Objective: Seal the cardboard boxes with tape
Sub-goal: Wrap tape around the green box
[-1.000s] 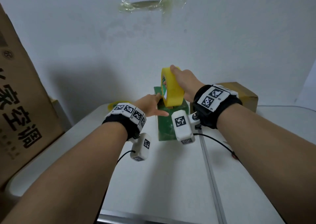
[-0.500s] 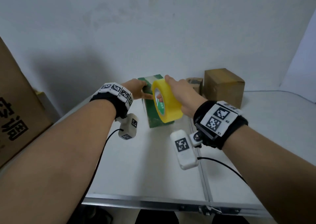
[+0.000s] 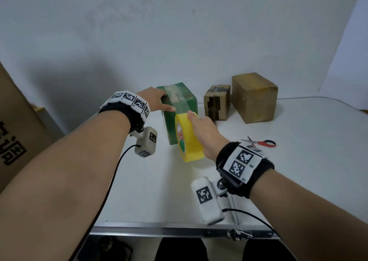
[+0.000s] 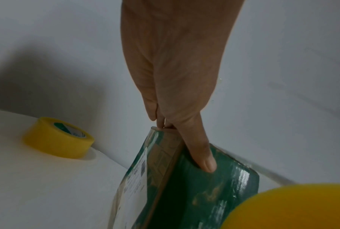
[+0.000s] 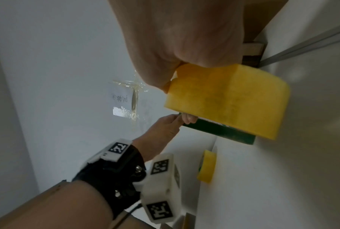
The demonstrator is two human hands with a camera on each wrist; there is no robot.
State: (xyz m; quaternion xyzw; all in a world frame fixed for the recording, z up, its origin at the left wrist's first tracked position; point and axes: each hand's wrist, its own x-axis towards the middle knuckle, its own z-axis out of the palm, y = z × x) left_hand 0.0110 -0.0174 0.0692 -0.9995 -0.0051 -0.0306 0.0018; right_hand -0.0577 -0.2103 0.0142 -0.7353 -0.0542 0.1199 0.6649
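Taping step in hand. Your left hand (image 3: 157, 99) steadies the green box (image 3: 180, 113) at centre frame on the white worktop (image 3: 151, 191), thumb (image 4: 201, 156) flat on the near face and fingers curled over the top edge. Your right hand (image 3: 203, 133) grips the yellow roll (image 3: 189, 139) just below the box, fingers through the core. A clear, glossy strip (image 3: 179, 101) runs along the lid toward the roll. Next, judged: carry the strip down the near face, press it flat, then cut; the red-handled scissors (image 3: 258, 142) lie at right. Two brown cardboard boxes (image 3: 254, 99) stand right of centre; a spare roll (image 4: 59, 137) lies flat at left.
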